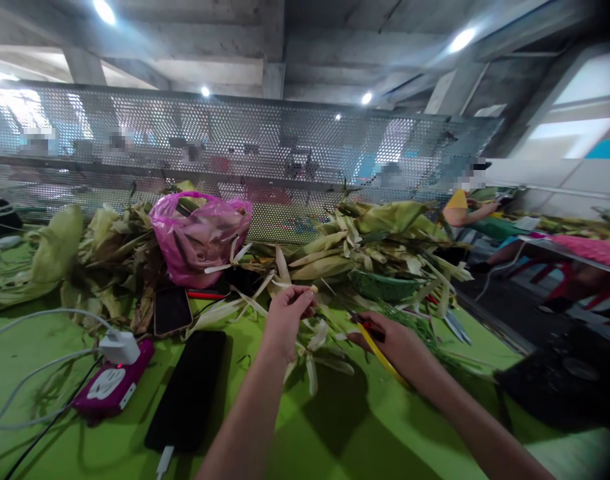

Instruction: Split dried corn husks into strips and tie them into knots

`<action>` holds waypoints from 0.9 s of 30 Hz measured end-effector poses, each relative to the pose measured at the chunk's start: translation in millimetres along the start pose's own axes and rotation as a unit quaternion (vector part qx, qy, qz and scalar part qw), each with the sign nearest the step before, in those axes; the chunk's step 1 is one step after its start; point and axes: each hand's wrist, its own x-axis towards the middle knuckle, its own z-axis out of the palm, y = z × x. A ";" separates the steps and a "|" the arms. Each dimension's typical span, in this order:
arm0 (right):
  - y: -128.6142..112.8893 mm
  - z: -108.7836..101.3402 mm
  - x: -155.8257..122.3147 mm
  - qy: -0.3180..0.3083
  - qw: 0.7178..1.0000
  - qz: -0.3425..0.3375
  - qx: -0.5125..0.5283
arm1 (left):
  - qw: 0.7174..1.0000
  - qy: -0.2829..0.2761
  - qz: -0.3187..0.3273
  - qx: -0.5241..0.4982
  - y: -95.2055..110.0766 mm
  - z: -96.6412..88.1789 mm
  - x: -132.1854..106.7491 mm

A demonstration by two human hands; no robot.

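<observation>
Husk piece point(317, 339): centre of frame, pale strips splayed over worktop point(315, 457), just below and right of left hand.
Left hand point(289, 317): centre; grip pinching small pale bit point(313, 289) between thumb and fingers; can't tell if it joins the husk piece.
Right hand point(395, 343): right of centre; grip wrapped round yellow-handled tool point(377, 353), tip toward upper left, near husk piece; contact unclear.
Husk heaps: one left of centre point(117, 243), one right of centre point(375, 220); green basket point(385, 287) at base of right one.
Pink bag point(199, 237): left of centre, above smaller phone point(172, 311).
Lower left: large black phone point(187, 390), cable plugged in; purple power strip point(112, 383) with white charger point(119, 347) on it.
Mesh screen point(265, 147): across upper half.
Co-worker point(457, 203): right side, yellow sleeve.
</observation>
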 end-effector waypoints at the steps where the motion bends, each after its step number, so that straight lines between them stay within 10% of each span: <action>1: 8.6 -4.0 1.4 0.009 0.998 0.006 -0.064 | 1.000 0.000 -0.003 -0.009 -0.1 -0.7 0.5; 9: 2.9 -20.1 -0.2 0.016 0.956 -0.001 -0.291 | 1.000 -0.014 -0.003 -0.005 -0.5 2.6 -2.6; 12: -25.9 -7.7 6.5 0.081 0.988 -0.090 -0.093 | 1.000 -0.021 0.008 0.002 -3.6 5.2 -3.4; 17: -55.0 27.7 21.8 0.073 0.968 -0.035 0.239 | 0.997 -0.043 0.056 0.043 -11.1 4.7 -0.1; 27: -51.7 40.9 27.1 0.117 0.902 -0.013 0.415 | 0.963 -0.089 0.099 0.236 -12.0 -4.5 3.6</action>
